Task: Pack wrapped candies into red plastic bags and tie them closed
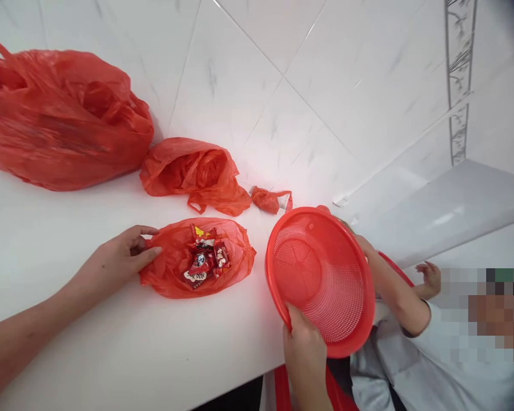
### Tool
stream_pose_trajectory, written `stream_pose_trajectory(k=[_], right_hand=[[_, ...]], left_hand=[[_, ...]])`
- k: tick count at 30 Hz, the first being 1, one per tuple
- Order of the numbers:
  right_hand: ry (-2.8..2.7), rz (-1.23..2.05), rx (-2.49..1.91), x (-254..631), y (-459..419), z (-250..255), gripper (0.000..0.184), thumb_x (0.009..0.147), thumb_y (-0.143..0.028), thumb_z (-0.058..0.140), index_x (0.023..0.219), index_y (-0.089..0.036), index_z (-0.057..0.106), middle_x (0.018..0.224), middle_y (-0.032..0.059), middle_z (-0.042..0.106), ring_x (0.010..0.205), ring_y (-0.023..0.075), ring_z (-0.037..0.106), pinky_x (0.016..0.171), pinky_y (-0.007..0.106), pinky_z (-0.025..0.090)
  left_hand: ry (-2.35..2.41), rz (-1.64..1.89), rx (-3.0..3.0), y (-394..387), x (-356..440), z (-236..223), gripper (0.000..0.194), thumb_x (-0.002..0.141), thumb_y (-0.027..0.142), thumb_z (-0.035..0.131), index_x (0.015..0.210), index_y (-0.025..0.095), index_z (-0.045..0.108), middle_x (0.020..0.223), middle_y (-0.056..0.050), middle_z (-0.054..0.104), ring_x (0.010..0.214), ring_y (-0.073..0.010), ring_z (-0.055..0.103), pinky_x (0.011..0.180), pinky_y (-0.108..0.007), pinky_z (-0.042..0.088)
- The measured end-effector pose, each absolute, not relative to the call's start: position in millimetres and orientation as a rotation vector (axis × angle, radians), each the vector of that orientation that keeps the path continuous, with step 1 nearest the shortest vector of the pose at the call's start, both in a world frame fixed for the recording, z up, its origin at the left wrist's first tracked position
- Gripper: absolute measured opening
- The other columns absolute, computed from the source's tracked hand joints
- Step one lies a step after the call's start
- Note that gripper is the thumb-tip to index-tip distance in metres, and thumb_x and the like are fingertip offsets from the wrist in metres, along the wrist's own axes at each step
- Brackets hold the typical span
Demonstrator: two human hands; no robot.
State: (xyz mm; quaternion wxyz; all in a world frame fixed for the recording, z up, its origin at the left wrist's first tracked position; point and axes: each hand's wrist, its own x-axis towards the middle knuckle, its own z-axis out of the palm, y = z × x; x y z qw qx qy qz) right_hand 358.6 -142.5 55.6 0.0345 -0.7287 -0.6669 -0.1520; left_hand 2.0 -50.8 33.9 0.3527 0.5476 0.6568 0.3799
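Note:
My left hand (126,254) pinches the left edge of an opened red plastic bag (160,279), thumb inside the rim. In the bag lie several small wrapped snacks (205,260), mostly in red and dark wrappers. My right hand (304,345) grips the near rim of a red perforated plastic basket (297,268). Tilted, the basket shows its inside, with nothing in it. It is held to the right of the bag, apart from it. On the basket's far side is another person's arm (389,279); that hand is mostly hidden behind the rim.
Along the tiled wall (248,74) stand a large red bag (64,125), a smaller crumpled red bag (192,171) and a tiny red bundle (265,200). The white table (124,348) ends at the lower right. A person in a light shirt (454,342) is at the right.

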Motion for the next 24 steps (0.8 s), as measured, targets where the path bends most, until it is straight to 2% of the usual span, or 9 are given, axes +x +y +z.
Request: stream_pose_trajectory(k=[7,10,13,17,20,22,24], right_hand=[[-1.937,-0.42,-2.389,392,-120,84,0.043,0.088,-0.028,0.033,0.124,-0.017,0.055,0.098,0.015,0.07,0.076,0.0302,0.067,0.059,0.041,0.05],[-1.909,-0.633,-2.105,394,-110,90,0.048,0.087,-0.038,0.039,0.126,-0.013,0.052,0.115,0.0204,0.061,0.099,0.0351,0.061,0.072,0.046,0.05],[-1.909,-0.742,-1.74,376,-105,89,0.051,0.086,-0.044,0.044,0.124,-0.012,0.052,0.13,0.022,0.05,0.12,0.0374,0.046,0.093,0.053,0.041],[-2.033,-0.382,-1.636,331,-99,81,0.048,0.086,-0.045,0.048,0.127,-0.02,0.049,0.134,0.015,0.047,0.124,0.0316,0.043,0.099,0.048,0.039],[-2.0,-0.167,-1.645,301,-79,77,0.057,0.085,-0.046,0.048,0.135,-0.02,0.039,0.138,0.0146,0.042,0.128,0.0298,0.04,0.098,0.045,0.04],[-1.95,-0.093,-1.65,285,-58,75,0.064,0.083,-0.049,0.05,0.136,-0.016,0.036,0.137,0.0171,0.042,0.125,0.0295,0.043,0.093,0.042,0.043],[-1.973,-0.009,-1.697,276,-34,75,0.059,0.08,-0.049,0.053,0.126,-0.014,0.046,0.127,0.0173,0.051,0.112,0.029,0.053,0.083,0.038,0.046]], left_hand=[[1.638,1.039,1.475,-53,1,31,0.038,0.08,0.049,0.05,0.111,0.028,0.051,0.073,0.003,0.059,0.069,-0.0188,0.058,0.063,-0.029,0.045],[1.613,1.076,1.484,-52,1,27,0.038,0.079,0.048,0.05,0.11,0.026,0.051,0.073,0.003,0.059,0.068,-0.0191,0.059,0.062,-0.029,0.045],[1.579,1.126,1.494,-53,2,28,0.038,0.078,0.048,0.05,0.109,0.026,0.051,0.073,0.003,0.058,0.067,-0.0189,0.059,0.062,-0.029,0.045],[1.57,1.104,1.508,-60,3,37,0.048,0.073,0.048,0.056,0.115,0.027,0.047,0.072,0.003,0.058,0.066,-0.0198,0.06,0.06,-0.029,0.045],[1.579,1.065,1.525,-68,4,42,0.057,0.07,0.045,0.058,0.122,0.027,0.042,0.076,0.002,0.06,0.068,-0.0213,0.062,0.06,-0.03,0.046],[1.598,1.071,1.529,-71,4,43,0.055,0.071,0.042,0.056,0.123,0.027,0.042,0.078,0.001,0.06,0.069,-0.0209,0.062,0.06,-0.03,0.047],[1.601,1.106,1.535,-70,4,47,0.05,0.074,0.039,0.053,0.121,0.027,0.043,0.079,0.001,0.059,0.069,-0.0196,0.061,0.062,-0.03,0.047]])
